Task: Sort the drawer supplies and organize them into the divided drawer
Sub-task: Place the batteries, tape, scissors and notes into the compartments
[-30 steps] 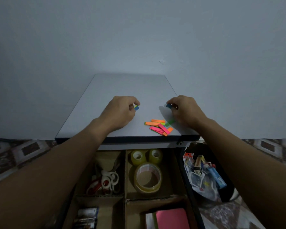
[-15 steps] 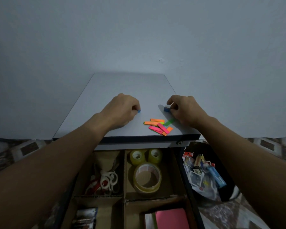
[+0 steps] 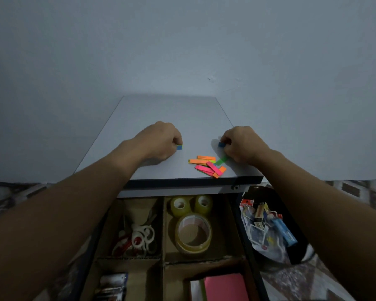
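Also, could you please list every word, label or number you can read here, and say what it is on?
No text is readable.
Small boxes in the black bin: printed, but too blurred to read.
Batteries in the drawer: labels too dark and blurred.
Sticky flags on the desk top: no print visible.

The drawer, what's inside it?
I see scissors in the far-left section, three tape rolls beside them, batteries near-left and a pink notepad near-right. The far end of the drawer is hidden under the tabletop.
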A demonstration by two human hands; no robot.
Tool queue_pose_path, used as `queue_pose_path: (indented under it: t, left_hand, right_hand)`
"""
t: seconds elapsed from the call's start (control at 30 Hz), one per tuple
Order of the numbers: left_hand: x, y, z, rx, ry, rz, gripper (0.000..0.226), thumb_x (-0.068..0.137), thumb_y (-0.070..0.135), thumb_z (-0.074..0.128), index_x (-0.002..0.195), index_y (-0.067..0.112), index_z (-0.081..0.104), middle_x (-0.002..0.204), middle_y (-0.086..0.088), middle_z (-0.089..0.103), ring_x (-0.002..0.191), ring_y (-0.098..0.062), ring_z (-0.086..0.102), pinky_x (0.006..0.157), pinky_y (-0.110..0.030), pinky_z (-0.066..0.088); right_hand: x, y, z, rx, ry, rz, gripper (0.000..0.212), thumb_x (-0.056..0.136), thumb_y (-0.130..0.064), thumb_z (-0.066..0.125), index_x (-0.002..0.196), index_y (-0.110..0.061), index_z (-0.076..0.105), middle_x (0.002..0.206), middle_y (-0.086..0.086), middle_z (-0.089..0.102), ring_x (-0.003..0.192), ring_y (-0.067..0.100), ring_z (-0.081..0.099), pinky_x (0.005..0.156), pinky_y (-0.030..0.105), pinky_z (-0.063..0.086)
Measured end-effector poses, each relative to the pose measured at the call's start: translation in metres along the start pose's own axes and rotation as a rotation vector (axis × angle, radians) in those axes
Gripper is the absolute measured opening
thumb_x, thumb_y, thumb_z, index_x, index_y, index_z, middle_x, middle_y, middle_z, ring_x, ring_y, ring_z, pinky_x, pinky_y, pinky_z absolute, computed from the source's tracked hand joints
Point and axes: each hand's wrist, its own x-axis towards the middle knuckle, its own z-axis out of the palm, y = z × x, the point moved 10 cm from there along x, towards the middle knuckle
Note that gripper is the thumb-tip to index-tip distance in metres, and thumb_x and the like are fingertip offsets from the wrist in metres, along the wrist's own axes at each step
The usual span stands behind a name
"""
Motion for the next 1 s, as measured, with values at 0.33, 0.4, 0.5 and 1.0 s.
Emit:
queue_pose_path:
  t: [0.33,0.4,0.5,1.0]
  left_hand:
    - [-0.008,-0.026,-0.011,-0.693,0.315,-0.173,0.011,0.085,0.008,0.065,0.084,0.019,0.066,0.076,-0.002,0.067,0.065,-0.011,0.062,0.054,-0.020,0.050]
    - [-0.011,-0.031,-0.006,-0.767,0.351,-0.163,0.012,0.085,0.014,0.069,0.082,0.026,0.066,0.073,0.003,0.068,0.063,-0.012,0.061,0.063,-0.037,0.058]
    - [-0.014,-0.035,0.004,-0.796,0.355,-0.174,0.012,0.082,0.020,0.072,0.079,0.029,0.065,0.079,0.000,0.071,0.074,-0.019,0.069,0.076,-0.048,0.060]
    - [-0.013,-0.035,0.012,-0.771,0.331,-0.220,0.010,0.076,0.018,0.073,0.080,0.026,0.069,0.078,0.001,0.072,0.076,-0.020,0.068,0.077,-0.051,0.059]
  right_hand:
    - [-0.003,0.017,-0.014,0.580,0.211,0.157,0.009,0.078,-0.008,0.064,0.084,-0.010,0.070,0.078,0.001,0.070,0.069,0.012,0.057,0.061,0.026,0.043]
    - [-0.005,0.018,-0.011,0.685,0.212,0.153,0.009,0.076,-0.007,0.063,0.082,-0.010,0.069,0.080,0.004,0.073,0.065,0.010,0.054,0.061,0.026,0.042]
    - [-0.009,0.019,-0.008,0.714,0.213,0.142,0.010,0.077,-0.006,0.063,0.082,-0.012,0.069,0.079,0.002,0.072,0.063,0.007,0.054,0.060,0.022,0.041]
    - [-0.006,0.008,-0.005,0.549,0.194,0.110,0.009,0.081,-0.011,0.067,0.089,-0.014,0.069,0.085,0.004,0.070,0.080,0.019,0.063,0.062,0.024,0.046]
